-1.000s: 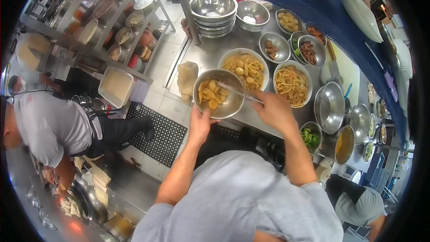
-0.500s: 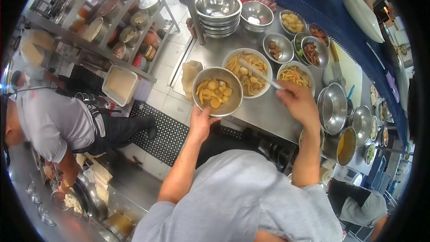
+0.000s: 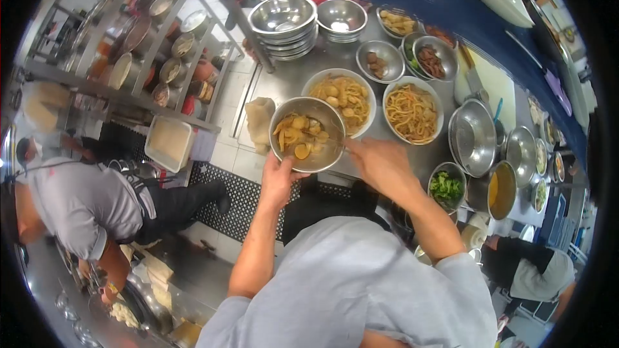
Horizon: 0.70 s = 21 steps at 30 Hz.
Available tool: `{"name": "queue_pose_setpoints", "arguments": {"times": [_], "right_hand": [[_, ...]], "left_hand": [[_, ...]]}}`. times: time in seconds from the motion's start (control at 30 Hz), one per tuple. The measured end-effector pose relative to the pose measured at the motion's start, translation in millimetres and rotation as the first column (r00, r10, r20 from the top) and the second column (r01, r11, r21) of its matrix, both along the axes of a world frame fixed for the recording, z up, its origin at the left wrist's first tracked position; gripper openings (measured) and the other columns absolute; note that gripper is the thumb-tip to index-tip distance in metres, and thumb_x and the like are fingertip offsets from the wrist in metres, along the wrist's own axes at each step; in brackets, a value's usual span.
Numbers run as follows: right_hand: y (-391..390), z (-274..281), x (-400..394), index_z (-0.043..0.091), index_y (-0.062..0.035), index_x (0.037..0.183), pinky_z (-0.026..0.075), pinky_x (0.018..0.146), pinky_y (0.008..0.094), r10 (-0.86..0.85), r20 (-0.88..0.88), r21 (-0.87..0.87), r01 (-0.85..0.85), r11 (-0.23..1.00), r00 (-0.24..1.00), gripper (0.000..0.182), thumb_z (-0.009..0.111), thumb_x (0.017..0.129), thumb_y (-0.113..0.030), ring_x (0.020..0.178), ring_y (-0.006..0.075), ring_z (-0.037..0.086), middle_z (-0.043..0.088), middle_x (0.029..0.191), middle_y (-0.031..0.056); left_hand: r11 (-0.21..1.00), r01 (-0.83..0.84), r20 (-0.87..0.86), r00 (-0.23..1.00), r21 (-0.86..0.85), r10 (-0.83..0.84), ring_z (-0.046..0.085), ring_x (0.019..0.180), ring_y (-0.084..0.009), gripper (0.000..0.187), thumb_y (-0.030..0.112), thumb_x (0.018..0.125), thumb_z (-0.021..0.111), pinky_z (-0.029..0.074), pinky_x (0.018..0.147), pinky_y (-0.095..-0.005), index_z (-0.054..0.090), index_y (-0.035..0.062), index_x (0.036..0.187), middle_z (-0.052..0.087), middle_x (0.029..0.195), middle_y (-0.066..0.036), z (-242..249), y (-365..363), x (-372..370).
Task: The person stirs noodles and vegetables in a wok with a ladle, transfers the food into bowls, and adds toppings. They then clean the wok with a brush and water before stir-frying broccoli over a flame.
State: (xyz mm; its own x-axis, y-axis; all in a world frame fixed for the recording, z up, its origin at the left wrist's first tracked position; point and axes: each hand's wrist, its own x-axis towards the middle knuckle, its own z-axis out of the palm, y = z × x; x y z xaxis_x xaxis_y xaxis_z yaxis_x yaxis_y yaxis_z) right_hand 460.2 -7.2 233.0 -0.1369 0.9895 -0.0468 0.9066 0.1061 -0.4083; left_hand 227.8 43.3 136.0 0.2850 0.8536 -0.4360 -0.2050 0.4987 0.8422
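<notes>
**Chopsticks come back to the steel bowl**

Half a second ago the right hand (image 3: 380, 164) was stretched out over the white bowl of noodles (image 3: 342, 98), chopsticks pointing into it. Now that hand has drawn back towards the body and sits just beside the steel bowl (image 3: 307, 134), with the chopsticks (image 3: 335, 144) reaching in over its near rim. The fingers are closed in a pinch around the sticks; whether any food is caught between the tips is too blurred to tell.

The left hand (image 3: 278, 180) has not let go: it is curled under the near edge of the steel bowl, thumb over the rim, keeping the bowl lifted off the edge of the tabletop (image 3: 303, 67) between the two hands. Inside lie yellow slices and round pieces of food, heaped towards the left hand's side.

Judged from this, the trip to the noodle bowl is over and the work has returned to the held bowl, either dropping something in or stirring what is there.

Beyond the right hand stands a second bowl of noodles (image 3: 412, 111), and farther out small steel dishes of toppings (image 3: 429, 59). To the right of that hand are a small bowl of greens (image 3: 446, 187) and a pot of orange sauce (image 3: 503, 190). Far beyond the left hand a stack of empty steel bowls (image 3: 284, 20) waits. A person in a grey shirt (image 3: 77, 203) bends over another counter, well apart on the left.
</notes>
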Motion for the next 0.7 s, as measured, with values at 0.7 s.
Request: {"name": "queue_pose_setpoints", "arguments": {"times": [0.7], "right_hand": [[-54.3, 29.8, 78.3, 0.066, -0.0154, 0.115, 0.051, 0.070, 0.0449, -0.276, 0.171, 0.054, 0.271, 0.961, 0.946, 0.032, 0.065, 0.082, -0.016, 0.081, 0.0342, 0.065, 0.068, 0.090, 0.0122]], "left_hand": [[0.973, 0.200, -0.089, 0.978, 0.113, -0.191, 0.064, 0.100, -0.0243, 0.043, 0.006, 0.096, 0.042, 0.061, 0.073, -0.0321, 0.036, -0.0043, 0.138, 0.053, 0.126, -0.018, 17.0, 12.2, 84.1]]}}
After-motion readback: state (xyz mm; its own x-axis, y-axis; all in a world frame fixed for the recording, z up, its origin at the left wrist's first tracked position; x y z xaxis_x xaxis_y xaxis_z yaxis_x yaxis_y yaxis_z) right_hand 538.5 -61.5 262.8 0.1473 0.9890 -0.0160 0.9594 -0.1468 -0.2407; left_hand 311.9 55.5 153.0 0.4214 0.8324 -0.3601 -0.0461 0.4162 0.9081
